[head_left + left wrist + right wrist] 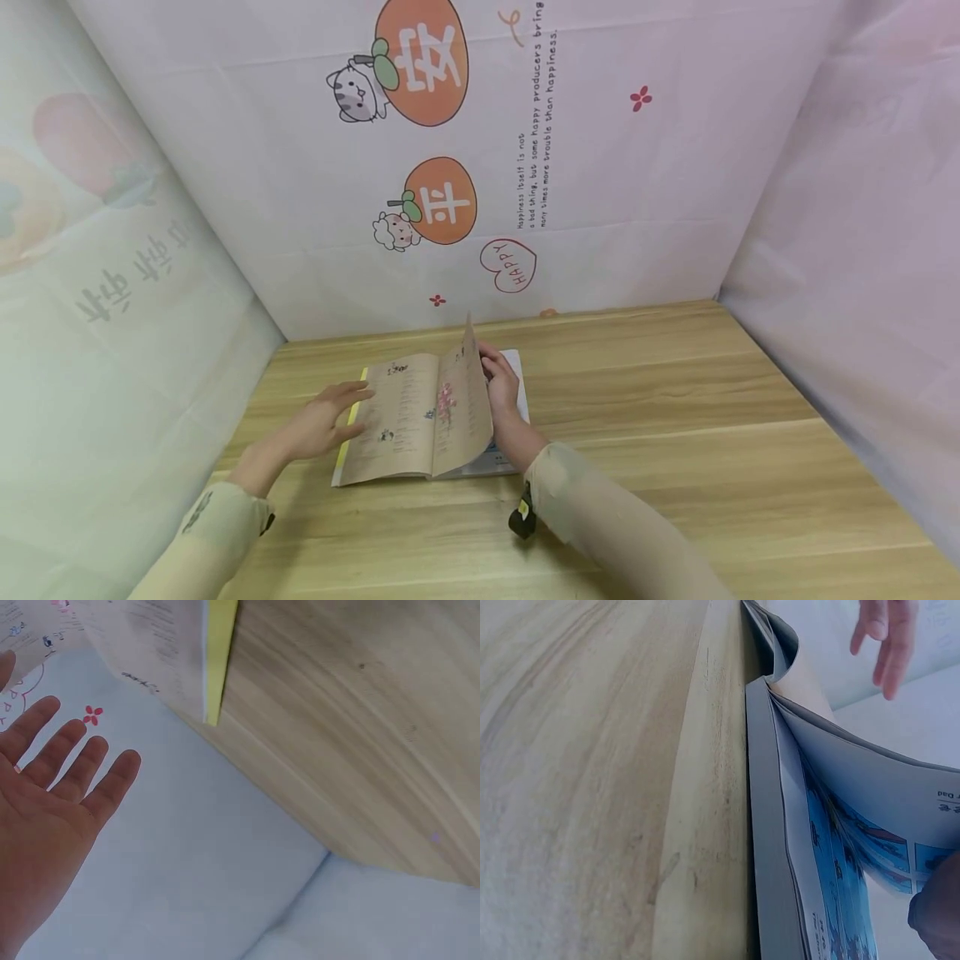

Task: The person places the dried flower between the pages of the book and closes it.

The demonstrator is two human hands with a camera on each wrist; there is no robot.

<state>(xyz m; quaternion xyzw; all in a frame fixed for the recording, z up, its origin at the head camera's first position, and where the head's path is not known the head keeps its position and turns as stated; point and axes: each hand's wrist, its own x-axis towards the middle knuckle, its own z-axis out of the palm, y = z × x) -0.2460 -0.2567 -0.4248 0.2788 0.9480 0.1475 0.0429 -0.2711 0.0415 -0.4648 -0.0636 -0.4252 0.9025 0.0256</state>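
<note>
An open book [401, 417] with beige pages, small drawings and printed lines lies on the table. Its left edge carries a yellow strip [217, 660]. One page [461, 400] stands raised, curving up from the middle. Behind that page is my right hand [504, 390], its fingers against the page's far side; the thumb is hidden in the head view. Blue comic panels [840, 877] show beneath the lifted page in the right wrist view. My left hand [326, 421] hovers at the book's left edge, fingers spread; its palm [45, 817] appears in the left wrist view.
The wood-grain table [637, 433] extends around the book. White printed cloth walls [600, 167] enclose the back and both sides. A black wrist strap [522, 515] hangs from the right sleeve.
</note>
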